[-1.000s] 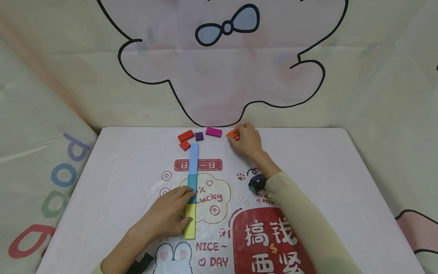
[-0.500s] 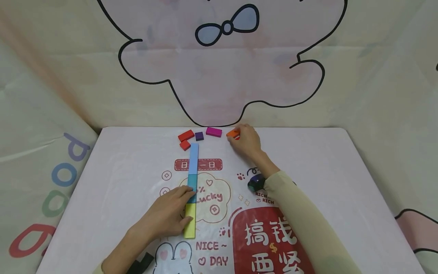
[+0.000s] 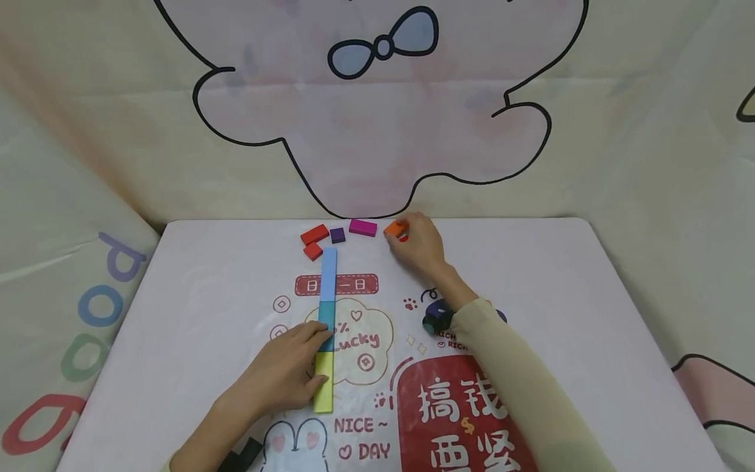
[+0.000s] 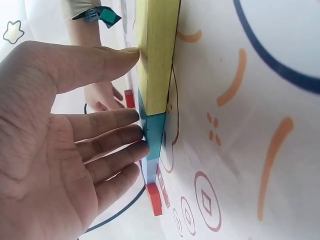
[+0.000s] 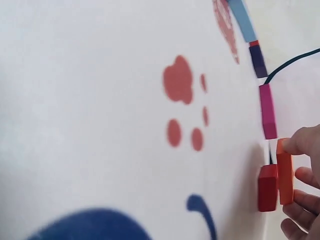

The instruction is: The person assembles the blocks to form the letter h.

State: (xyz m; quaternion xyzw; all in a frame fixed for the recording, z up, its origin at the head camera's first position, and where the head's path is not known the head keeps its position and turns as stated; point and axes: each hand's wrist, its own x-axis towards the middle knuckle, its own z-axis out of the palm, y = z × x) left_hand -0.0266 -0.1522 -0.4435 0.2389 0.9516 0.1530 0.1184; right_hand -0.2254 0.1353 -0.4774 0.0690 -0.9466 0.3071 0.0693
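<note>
A straight row of long blocks lies on the table: yellow (image 3: 324, 393), teal (image 3: 326, 311) and light blue (image 3: 329, 272). My left hand (image 3: 283, 370) rests along its left side with straight fingers; in the left wrist view the thumb touches the yellow block and the fingertips meet the teal one. At the far edge my right hand (image 3: 420, 246) pinches an orange block (image 5: 285, 172), thumb at one end and fingers at the other. Right beside that block is a red block (image 5: 267, 187), mostly covered by the hand in the head view.
Beyond the row lie a magenta block (image 3: 362, 227), a small dark purple block (image 3: 337, 235) and two red blocks, one longer (image 3: 314, 235) and one shorter (image 3: 312, 251). A printed white cloth (image 3: 531, 275) covers the table, with a patterned curtain (image 3: 366, 151) behind it.
The head view has shifted slightly, so the scene sits a little further left. Both hands keep their places on the blocks.
</note>
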